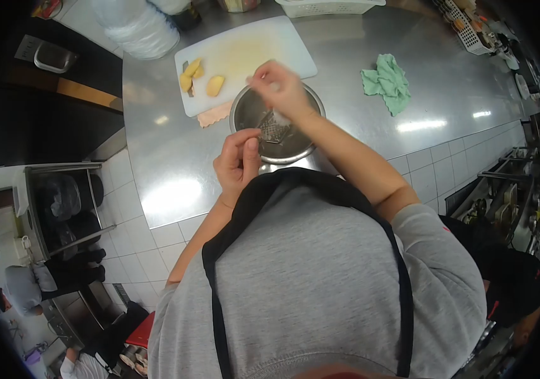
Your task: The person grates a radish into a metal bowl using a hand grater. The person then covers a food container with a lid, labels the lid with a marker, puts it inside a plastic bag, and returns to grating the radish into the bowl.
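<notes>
A metal grater (275, 131) sits tilted inside a round steel bowl (315, 101), which stands at the near edge of the steel counter. My left hand (238, 158) is closed at the bowl's left rim, thumb and fingers pinching the end of the grater. Over the far side of the bowl, my right hand (282, 91) has its fingers curled together and is slightly blurred. A small pale spot shows between those fingers, but I cannot make out what it is. Peeled yellow pieces, which look like ginger or potato (216, 85), lie on the white cutting board (289, 47) beyond the bowl.
A peach cloth (215, 115) pokes out from under the board. On the right of the counter (346, 126) lies a crumpled green cloth (387, 84). Plastic-wrapped stacks (134, 28) stand at the back left, a white basket (330, 6) at the back. Other people are at the lower left and right.
</notes>
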`<state>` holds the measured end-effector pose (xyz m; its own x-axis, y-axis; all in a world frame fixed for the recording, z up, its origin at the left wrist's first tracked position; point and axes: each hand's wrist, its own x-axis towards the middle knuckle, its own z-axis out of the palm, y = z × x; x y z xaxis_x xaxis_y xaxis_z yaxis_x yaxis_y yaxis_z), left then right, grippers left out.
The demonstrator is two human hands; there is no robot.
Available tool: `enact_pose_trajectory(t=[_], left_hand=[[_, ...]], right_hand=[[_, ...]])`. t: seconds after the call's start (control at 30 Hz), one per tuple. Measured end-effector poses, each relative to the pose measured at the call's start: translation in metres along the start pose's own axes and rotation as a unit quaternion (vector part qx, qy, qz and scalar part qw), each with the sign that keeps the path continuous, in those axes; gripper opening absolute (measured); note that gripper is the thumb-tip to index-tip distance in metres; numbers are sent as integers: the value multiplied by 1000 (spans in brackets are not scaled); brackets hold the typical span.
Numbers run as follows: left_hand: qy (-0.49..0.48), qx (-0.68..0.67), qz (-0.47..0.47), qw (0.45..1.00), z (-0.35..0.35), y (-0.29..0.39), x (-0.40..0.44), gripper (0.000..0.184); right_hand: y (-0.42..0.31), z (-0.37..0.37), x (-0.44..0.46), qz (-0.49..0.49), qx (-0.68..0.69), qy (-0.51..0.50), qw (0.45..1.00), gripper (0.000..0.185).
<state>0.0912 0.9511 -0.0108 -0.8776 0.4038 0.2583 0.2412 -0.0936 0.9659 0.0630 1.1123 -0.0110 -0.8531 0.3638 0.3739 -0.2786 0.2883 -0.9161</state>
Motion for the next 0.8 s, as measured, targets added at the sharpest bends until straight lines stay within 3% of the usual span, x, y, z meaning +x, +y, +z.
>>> enact_pose_trajectory(t=[0.03, 0.1, 0.17, 0.2, 0.23, 0.3, 0.37, 0.43, 0.5, 0.53, 0.57, 0.6, 0.63, 0.7, 0.8], left_hand=[[12, 3, -5, 1000, -2, 3, 2, 13], [22, 2, -7, 1000, -1, 7, 4, 13], [14, -14, -12, 1000, 6, 9, 1, 14], [25, -14, -16, 999, 7, 10, 0, 13], [36, -12, -18, 999, 7, 11, 2, 13], [30, -18, -13, 999, 8, 8, 6, 14], [41, 57, 25, 997, 7, 6, -1, 15], [22, 62, 35, 997, 5, 8, 1, 15], [52, -19, -23, 998, 7, 12, 7, 15], [47, 4, -15, 999, 7, 10, 6, 14], [44, 30, -7, 999, 5, 7, 3, 14], [44, 88, 31, 995, 5, -1, -1, 13], [55, 95, 34, 993, 5, 2, 4, 13], [30, 11, -30, 999, 3, 11, 9, 12], [32, 34, -16, 999, 5, 10, 1, 12]], right_hand=[[-8, -4, 7, 133, 79, 0, 988, 16], [-12, 11, -5, 86, 70, -11, 994, 18], [15, 15, -6, -15, -66, -58, 996, 19], [8, 7, 5, 46, -25, -30, 998, 18], [-5, 4, 4, 46, -35, -16, 998, 18], [-27, 9, -11, -53, 27, -68, 996, 19], [-11, 4, -11, -53, -7, -91, 994, 19], [-16, -12, 12, 185, 163, -58, 967, 23], [-8, 0, 1, 156, 166, -51, 972, 23], [21, 10, -7, 14, 53, -37, 998, 22], [37, 19, -9, -129, -58, -21, 990, 21], [25, 7, 2, 86, 16, -54, 995, 18], [5, -5, 12, 170, 142, -57, 974, 22], [-21, 8, -6, 45, 104, -80, 990, 22], [25, 9, 4, 102, 35, -81, 991, 19]])
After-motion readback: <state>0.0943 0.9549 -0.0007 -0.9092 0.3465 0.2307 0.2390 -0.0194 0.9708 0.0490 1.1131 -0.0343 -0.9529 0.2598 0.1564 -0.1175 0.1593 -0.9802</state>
